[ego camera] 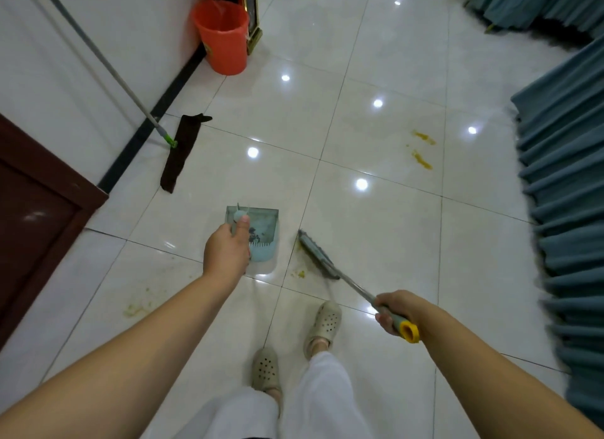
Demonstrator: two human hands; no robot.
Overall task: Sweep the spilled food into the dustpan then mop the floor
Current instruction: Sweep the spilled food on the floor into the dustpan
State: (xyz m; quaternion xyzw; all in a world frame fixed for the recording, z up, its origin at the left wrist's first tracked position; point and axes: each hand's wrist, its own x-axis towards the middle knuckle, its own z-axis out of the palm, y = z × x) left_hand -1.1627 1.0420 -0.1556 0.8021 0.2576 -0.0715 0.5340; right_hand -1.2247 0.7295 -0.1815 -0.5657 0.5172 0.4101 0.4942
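Observation:
My left hand (225, 252) grips the upright handle of a pale blue dustpan (263, 234) that sits on the white tiles with some dark debris inside. In my right hand (397, 309) is the grey, yellow-capped handle of a broom (318, 255), whose head rests on the floor just right of the dustpan. Small yellow-green crumbs (299, 273) lie between the pan and the broom head. More yellow smears (421, 151) stain the tiles far right. A faint greenish smear (135, 308) lies at the left. A flat mop (181, 152) with a dark cloth leans against the left wall.
An orange bucket (225, 36) stands by the wall at the back. Teal pleated table skirts (568, 193) line the right side. A dark wooden door (36, 209) is at the left. My feet in beige clogs (323, 324) stand just behind the dustpan.

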